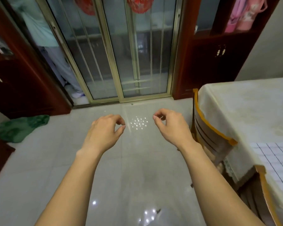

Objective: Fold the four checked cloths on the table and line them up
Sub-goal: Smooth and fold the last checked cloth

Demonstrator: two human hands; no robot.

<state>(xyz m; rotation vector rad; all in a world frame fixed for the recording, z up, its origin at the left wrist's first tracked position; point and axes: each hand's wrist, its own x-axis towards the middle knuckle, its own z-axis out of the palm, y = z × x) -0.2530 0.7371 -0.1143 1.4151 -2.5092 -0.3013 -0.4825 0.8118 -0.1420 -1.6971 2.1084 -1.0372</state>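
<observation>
Left hand (104,131) and right hand (170,126) hovered empty over the floor (55,160), fingers (119,119) loosely curled; a checked cloth (274,160) lay rightward on the worktop (243,111), nearer the right hand.

Checked cloth (275,162): cropped by right edge; full outline, fold state not determinable.
Table (245,111): cropped by right edge.
Near chair (265,188): cropped by bottom edge; seat hidden under table.
Far chair (207,132): seat mostly hidden under table.
Green fabric (23,128) on floor (55,160): blurred, type unclear.
Red shapes (138,4) behind glass door (142,62): cropped by top edge, blurred.
Floor speck (158,210): too small to identify.
</observation>
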